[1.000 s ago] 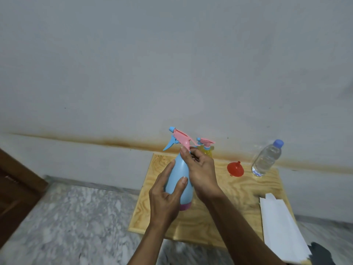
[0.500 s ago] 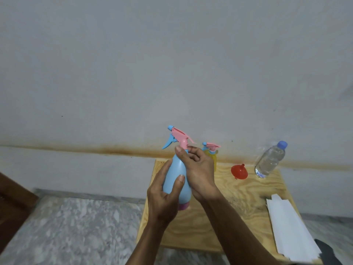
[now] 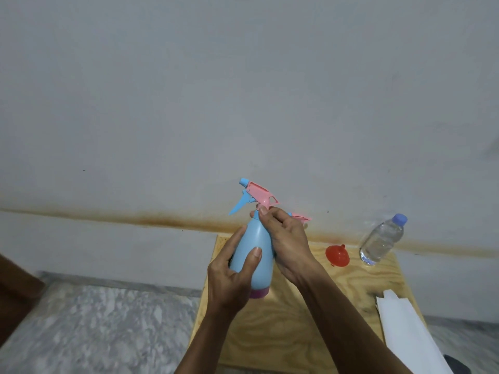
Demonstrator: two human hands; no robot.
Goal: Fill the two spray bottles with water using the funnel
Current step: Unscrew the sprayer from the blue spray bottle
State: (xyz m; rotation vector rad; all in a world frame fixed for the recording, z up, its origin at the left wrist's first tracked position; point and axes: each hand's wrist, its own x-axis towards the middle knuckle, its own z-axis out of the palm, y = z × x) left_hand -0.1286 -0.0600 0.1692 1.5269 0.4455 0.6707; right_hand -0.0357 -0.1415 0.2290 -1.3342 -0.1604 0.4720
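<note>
I hold a blue spray bottle (image 3: 255,249) with a pink and blue trigger head above the wooden board (image 3: 286,325). My left hand (image 3: 232,276) grips the bottle's body from the left. My right hand (image 3: 286,238) is curled round its neck just below the trigger head. Behind my right hand only the pink trigger head of a second spray bottle (image 3: 301,217) shows. A red funnel (image 3: 337,255) lies on the board to the right. Further right stands a clear water bottle (image 3: 382,240) with a blue cap on.
White folded paper (image 3: 410,338) lies on the board's right side. The board sits low on a grey marble floor (image 3: 102,325) against a grey wall. A brown wooden edge (image 3: 16,290) shows at the far left.
The blue bottle has risen a little and tilted in my hands, and my view has shifted left. My right hand has stayed at the bottle's neck and now hides the second bottle's body.
</note>
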